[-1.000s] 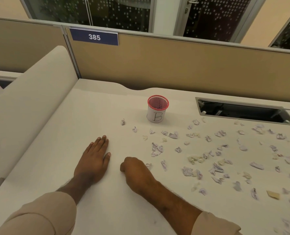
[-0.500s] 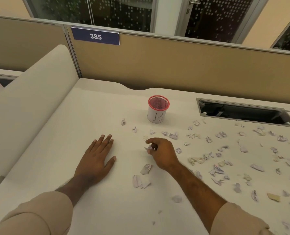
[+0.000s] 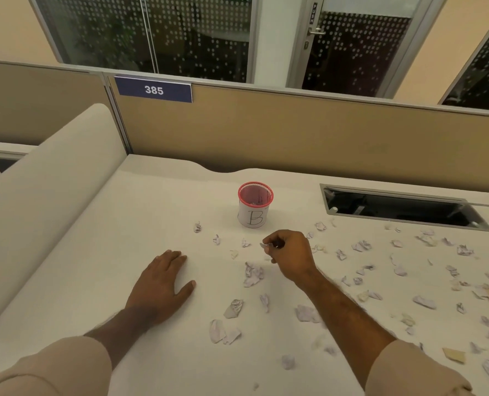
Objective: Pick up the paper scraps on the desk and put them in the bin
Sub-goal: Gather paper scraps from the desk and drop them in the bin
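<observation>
The broad white tabletop (image 3: 129, 252) carries many crumpled white paper scraps (image 3: 360, 246), mostly right of the small red-rimmed mesh bin marked "B" (image 3: 255, 205). Left hand (image 3: 160, 284) rests flat, fingers straight. Right hand (image 3: 290, 254) hovers just short of the bin, its grip pinching 1 small paper scrap (image 3: 264, 245) at the fingertips. Risk: the light scrap slips or misses the narrow rim on release.

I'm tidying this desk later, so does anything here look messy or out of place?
Yes. Crumpled paper scraps lie strewn over the white desk, thickest on its right side. The red-rimmed bin marked B stands upright. The right hand pinches one scrap; the left hand rests flat.
</observation>
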Available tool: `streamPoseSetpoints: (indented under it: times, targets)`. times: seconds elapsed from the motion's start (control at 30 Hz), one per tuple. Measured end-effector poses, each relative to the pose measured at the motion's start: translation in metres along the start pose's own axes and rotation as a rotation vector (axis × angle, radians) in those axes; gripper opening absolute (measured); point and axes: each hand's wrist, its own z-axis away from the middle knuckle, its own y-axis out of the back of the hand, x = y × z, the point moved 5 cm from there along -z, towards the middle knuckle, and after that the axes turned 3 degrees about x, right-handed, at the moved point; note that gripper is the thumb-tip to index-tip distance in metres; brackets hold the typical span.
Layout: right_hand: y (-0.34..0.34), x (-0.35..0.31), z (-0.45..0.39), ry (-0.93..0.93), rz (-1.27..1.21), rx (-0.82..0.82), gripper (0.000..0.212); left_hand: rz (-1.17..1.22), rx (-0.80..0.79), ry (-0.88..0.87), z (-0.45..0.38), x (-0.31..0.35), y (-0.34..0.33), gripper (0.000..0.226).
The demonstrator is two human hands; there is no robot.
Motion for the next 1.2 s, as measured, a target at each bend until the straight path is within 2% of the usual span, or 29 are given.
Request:
streamPoseSetpoints:
  times: [0.1, 0.3, 0.47, 0.6, 0.73, 0.87, 0.93, 1.07, 1.13, 1.2]
  targets:
    - [0.017, -0.006, -0.018, 0.004, -0.043, 0.040, 0.011, -0.042, -0.029, -0.077, -0.009, 0.016, -0.010, 0.084]
    - [0.034, -0.040, -0.066, 0.107, -0.050, 0.099, 0.006, -0.064, -0.023, -0.074, -0.007, 0.019, -0.014, 0.077]
    - [0.020, -0.077, -0.105, 0.185, -0.064, 0.125, 0.010, -0.076, -0.010, -0.073, -0.008, 0.018, -0.012, 0.075]
    - [0.004, -0.090, -0.123, 0.257, 0.025, 0.089, 0.013, -0.065, -0.001, -0.068, -0.009, 0.018, -0.012, 0.075]
    - [-0.009, -0.082, -0.132, 0.234, 0.144, 0.069, 0.015, -0.063, 0.003, -0.062, -0.009, 0.018, -0.013, 0.076]
    - [-0.012, -0.078, -0.128, 0.278, 0.293, 0.117, 0.026, -0.062, 0.002, -0.065, -0.009, 0.018, -0.014, 0.075]
    - [-0.012, -0.079, -0.121, 0.338, 0.316, 0.130, 0.028, -0.058, 0.003, -0.066, -0.009, 0.017, -0.014, 0.075]
    - [-0.021, -0.094, -0.093, 0.612, 0.354, 0.117, 0.025, -0.045, 0.015, -0.064, -0.010, 0.018, -0.012, 0.074]
    - [-0.034, -0.099, -0.075, 0.749, 0.360, 0.071, 0.024, -0.043, 0.019, -0.066, -0.010, 0.018, -0.012, 0.074]
    - [-0.054, -0.095, -0.059, 0.788, 0.361, -0.048, 0.026, -0.045, 0.020, -0.066, -0.009, 0.018, -0.012, 0.074]
